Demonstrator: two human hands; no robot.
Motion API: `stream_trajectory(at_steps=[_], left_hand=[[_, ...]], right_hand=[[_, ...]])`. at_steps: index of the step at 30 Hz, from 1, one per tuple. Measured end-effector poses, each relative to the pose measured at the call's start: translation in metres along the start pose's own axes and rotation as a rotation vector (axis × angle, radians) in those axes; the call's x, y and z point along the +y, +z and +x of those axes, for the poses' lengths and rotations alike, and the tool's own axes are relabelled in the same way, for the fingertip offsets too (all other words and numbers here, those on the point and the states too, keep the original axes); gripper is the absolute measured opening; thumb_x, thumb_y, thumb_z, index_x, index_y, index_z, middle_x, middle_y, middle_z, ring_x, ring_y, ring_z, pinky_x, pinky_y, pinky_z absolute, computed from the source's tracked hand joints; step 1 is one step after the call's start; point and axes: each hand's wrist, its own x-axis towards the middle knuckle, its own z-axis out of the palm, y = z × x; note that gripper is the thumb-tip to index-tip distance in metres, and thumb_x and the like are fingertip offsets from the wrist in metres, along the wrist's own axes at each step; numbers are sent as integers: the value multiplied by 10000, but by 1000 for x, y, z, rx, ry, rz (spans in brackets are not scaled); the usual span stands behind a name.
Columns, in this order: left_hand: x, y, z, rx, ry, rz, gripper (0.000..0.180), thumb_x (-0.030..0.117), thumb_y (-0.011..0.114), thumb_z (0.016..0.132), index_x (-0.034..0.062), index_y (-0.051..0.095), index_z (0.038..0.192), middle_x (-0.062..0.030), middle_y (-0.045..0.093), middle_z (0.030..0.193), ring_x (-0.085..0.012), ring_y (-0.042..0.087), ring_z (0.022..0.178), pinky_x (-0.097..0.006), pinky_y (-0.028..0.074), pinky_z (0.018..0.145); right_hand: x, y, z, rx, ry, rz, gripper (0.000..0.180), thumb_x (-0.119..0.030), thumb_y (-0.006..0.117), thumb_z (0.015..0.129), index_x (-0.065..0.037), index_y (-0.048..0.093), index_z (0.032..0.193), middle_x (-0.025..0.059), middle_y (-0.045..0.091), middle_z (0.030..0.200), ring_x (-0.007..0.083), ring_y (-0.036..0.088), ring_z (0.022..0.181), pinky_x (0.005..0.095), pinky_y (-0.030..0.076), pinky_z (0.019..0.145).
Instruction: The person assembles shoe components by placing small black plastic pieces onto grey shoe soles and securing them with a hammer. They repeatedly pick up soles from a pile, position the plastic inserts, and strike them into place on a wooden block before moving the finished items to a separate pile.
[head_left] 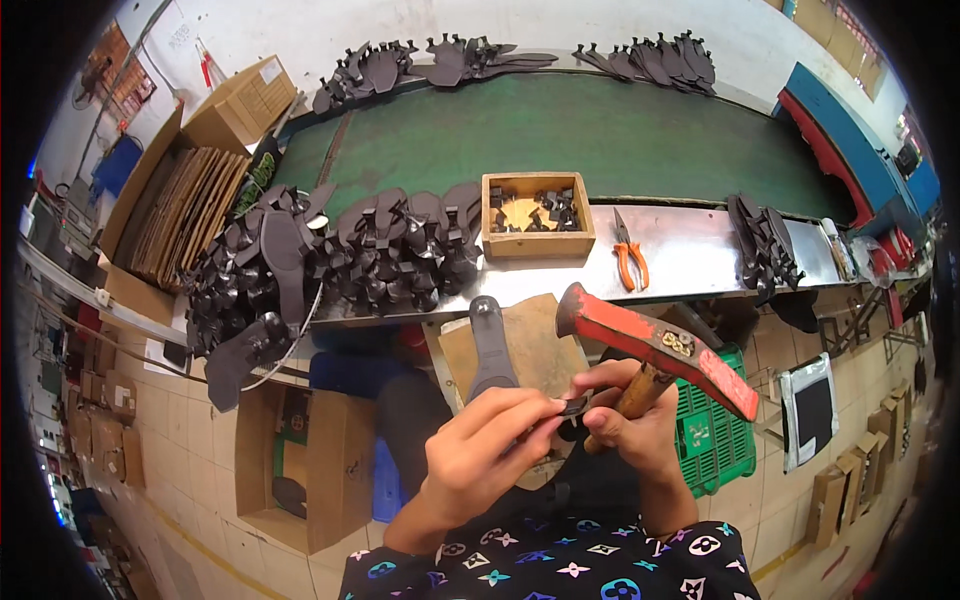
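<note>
A small black piece (573, 406), perhaps a heel tip, is pinched in the fingers of my left hand (480, 440). My right hand (645, 425) grips the wooden handle of a hammer (668, 346) with a worn red head, raised to the right of the work spot. Its thumb and forefinger also reach to the small black piece. Beyond my left hand a dark grey shoe sole (489, 345) lies with its heel end pointing away, on a tan board (545, 325). My left hand hides the sole's near end.
On the metal ledge stand a wooden box (540, 246) of small black pieces and orange-handled pliers (628, 258). Piled heeled soles (400, 245) fill the left; more lie at right and along the far side of the green belt (440, 135). A green crate (715, 430) and cardboard box (340, 470) sit below.
</note>
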Motion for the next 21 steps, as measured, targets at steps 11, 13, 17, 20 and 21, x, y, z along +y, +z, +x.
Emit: stream_trajectory(at_steps=[11, 13, 17, 20, 21], left_hand=[[-75, -3, -8, 47, -168, 157, 326, 91, 778, 813, 21, 619, 1088, -110, 607, 981, -244, 611, 839, -332, 520, 706], [-124, 11, 2, 230, -86, 485, 322, 88, 766, 817, 6, 615, 1088, -128, 617, 1003, -265, 621, 843, -342, 519, 711], [-194, 18, 9, 98, -101, 262, 287, 67, 759, 797, -9, 654, 1054, -134, 660, 1011, -275, 644, 863, -351, 517, 767], [-183, 19, 7, 33, -237, 77, 208, 49, 766, 770, 15, 721, 970, -105, 718, 960, -259, 675, 871, -340, 525, 759], [-178, 22, 6, 33, -192, 110, 214, 44, 767, 767, 13, 722, 974, -108, 719, 963, -258, 677, 877, -338, 526, 761]], right_hand=[[21, -12, 2, -103, 196, -92, 182, 11, 770, 804, 67, 615, 880, 149, 653, 895, 65, 525, 521, 208, 370, 412], [31, -13, 13, -59, 231, -165, 177, 9, 750, 824, 62, 622, 934, 106, 660, 894, 51, 524, 531, 208, 378, 427], [56, -15, 41, -43, 137, -314, 239, -14, 741, 852, 45, 653, 1066, 61, 690, 921, 87, 636, 740, 220, 497, 596], [77, -20, 64, -88, 89, -396, 255, -32, 752, 853, 38, 661, 1081, 62, 703, 976, 121, 666, 918, 253, 537, 764], [81, -21, 71, -104, 90, -414, 257, -38, 756, 853, 38, 662, 1080, 64, 706, 998, 131, 667, 972, 265, 542, 818]])
